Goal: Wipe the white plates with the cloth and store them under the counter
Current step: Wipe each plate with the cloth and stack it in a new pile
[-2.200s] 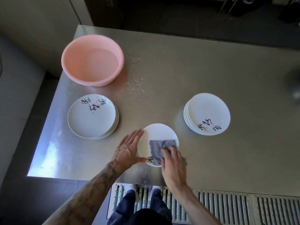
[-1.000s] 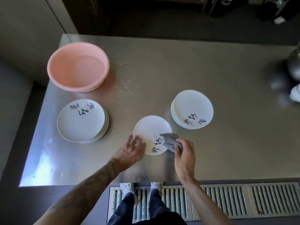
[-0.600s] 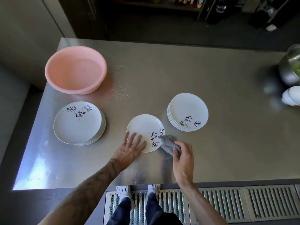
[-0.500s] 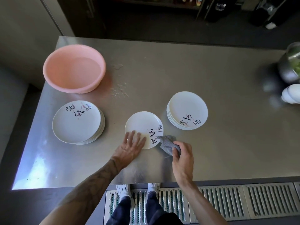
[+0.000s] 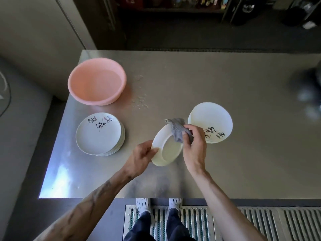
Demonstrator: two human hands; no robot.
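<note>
Left hand (image 5: 140, 158) clamped on rim of plate (image 5: 165, 147), which is raised off the counter (image 5: 173, 87) and tilted, underside showing. Right hand (image 5: 194, 148) closed on grey cloth (image 5: 177, 130), pressed against plate's upper edge. Plate stacks rest left (image 5: 99, 133) and right (image 5: 211, 120).

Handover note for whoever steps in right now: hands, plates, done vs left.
Left hand: grips the lifted plate by its rim, underside facing up, tilted.
Right hand: holds the grey cloth against that plate's upper edge.
Left stack near the pink basin; right stack behind the right hand; both on the steel counter.
Done: cannot tell which stack is wiped.
Left: finish this plate's underside, wipe the rest, store all under the counter.
</note>
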